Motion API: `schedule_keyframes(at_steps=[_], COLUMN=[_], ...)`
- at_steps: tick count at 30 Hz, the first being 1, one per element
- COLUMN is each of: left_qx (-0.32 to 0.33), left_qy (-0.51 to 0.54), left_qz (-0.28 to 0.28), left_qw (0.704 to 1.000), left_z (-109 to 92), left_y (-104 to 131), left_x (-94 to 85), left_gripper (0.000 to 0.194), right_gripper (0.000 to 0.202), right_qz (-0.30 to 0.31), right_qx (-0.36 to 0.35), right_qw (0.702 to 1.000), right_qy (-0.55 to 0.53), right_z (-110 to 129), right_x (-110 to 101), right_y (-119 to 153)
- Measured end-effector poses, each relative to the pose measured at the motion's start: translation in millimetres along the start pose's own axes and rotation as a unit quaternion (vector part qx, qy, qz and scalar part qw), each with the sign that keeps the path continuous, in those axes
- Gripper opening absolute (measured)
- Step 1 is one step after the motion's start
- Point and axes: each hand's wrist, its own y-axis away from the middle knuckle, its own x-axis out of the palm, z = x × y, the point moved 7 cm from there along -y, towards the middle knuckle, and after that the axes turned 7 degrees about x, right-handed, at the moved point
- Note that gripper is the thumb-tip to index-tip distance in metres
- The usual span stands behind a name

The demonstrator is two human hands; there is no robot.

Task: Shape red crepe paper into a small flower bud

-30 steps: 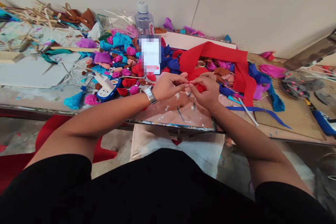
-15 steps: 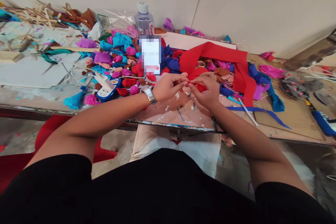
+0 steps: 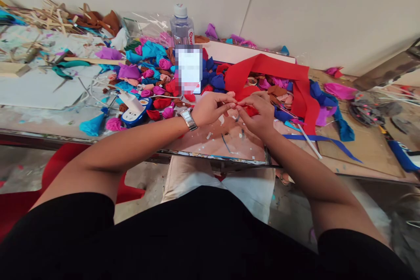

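Over the near edge of the worktable, my left hand (image 3: 211, 110) and my right hand (image 3: 258, 111) meet fingertip to fingertip. Both pinch red crepe paper (image 3: 250, 110), which hangs partly behind the right fingers. Just beyond them, a long red crepe paper strip (image 3: 278, 68) loops over the pile and drops to the right; whether it joins the piece in my fingers is hidden. Left of my hands lie several rolled crepe paper flowers (image 3: 161, 103) in red, pink, blue and brown. A phone (image 3: 189, 70) with a lit screen is propped behind my left hand.
A water bottle (image 3: 182, 26) stands behind the phone. To the left are a blue and white power socket (image 3: 135, 116) with a charger, green-handled pliers (image 3: 70, 68) and wood scraps (image 3: 52, 17). A blue strip (image 3: 331, 140) and white stick (image 3: 310, 141) lie right of my hands.
Both hands keep nearly the same place and pinch, with only tiny shifts of the fingers. The view has tilted very slightly.
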Motion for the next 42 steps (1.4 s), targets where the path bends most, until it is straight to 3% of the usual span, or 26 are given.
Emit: schedule_keyframes(at_steps=[7,24,30,35,42], left_qx=[0.017,0.021,0.021,0.024,0.044], left_qy=[0.030,0.068,0.105,0.113,0.062], left_qz=[-0.008,-0.022,-0.038,-0.034,-0.027], left_qw=[0.999,0.997,0.994,0.993,0.997], left_z=[-5.6,-3.7,-2.8,-3.5,-8.8], left_y=[-0.8,0.6,-0.4,-0.3,1.1], left_x=[0.7,0.6,-0.7,0.9,-1.8], left_gripper=[0.023,0.047,0.047,0.044,0.039], right_gripper=[0.019,0.026,0.016,0.022,0.019], right_qz=[-0.010,-0.015,-0.032,-0.023,-0.023], right_qx=[0.005,0.027,-0.002,0.007,0.000], right_qw=[1.000,1.000,0.999,1.000,1.000], right_qy=[0.011,0.005,-0.016,0.007,0.004], right_z=[1.0,-0.4,6.1,4.9,2.2], right_x=[-1.0,-3.5,-6.2,-5.2,-5.1], right_y=[-0.3,0.2,0.3,-0.2,0.4])
